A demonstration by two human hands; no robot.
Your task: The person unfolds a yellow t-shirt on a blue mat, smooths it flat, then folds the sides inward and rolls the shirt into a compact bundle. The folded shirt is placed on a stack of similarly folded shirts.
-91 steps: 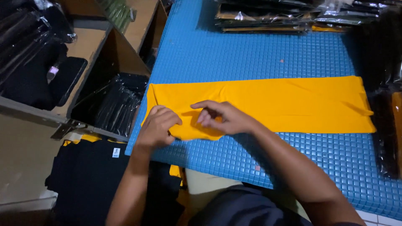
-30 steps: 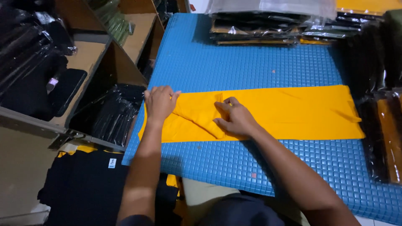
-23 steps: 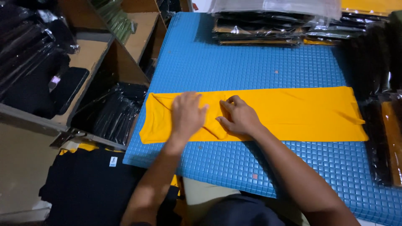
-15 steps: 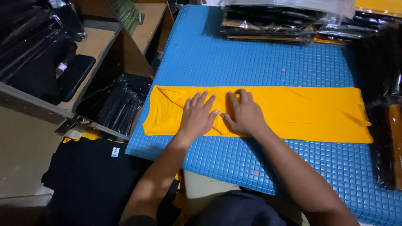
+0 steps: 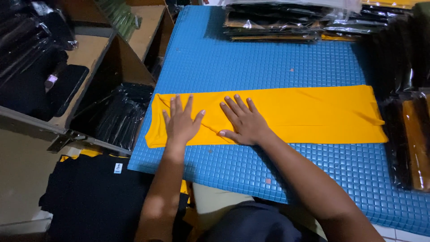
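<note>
A yellow garment lies as a long, narrow band across the blue gridded bench, running from 9 o'clock to 3 o'clock in the head view. Its long sides already look folded in, so the lengthwise folding seems done. The band has not yet been folded across its length, so that work appears to be what is left.

Both hands lie flat on the band's 9 o'clock end. The left hand has its fingers spread and palm down, its grip apart and closed on nothing. The right hand sits just beside it toward 3 o'clock, also splayed and flat, grip apart, pressing the cloth rather than holding it. Between the two hands a diagonal crease shows in the cloth, and the end at 9 o'clock looks slightly rumpled at its corner.

Stacks of bagged garments sit along the bench's 12 o'clock edge, with more bags at 3 o'clock. Off the bench at 9 o'clock stands a wooden shelf holding dark bagged items, and a black garment lies on the floor at 7 o'clock.
</note>
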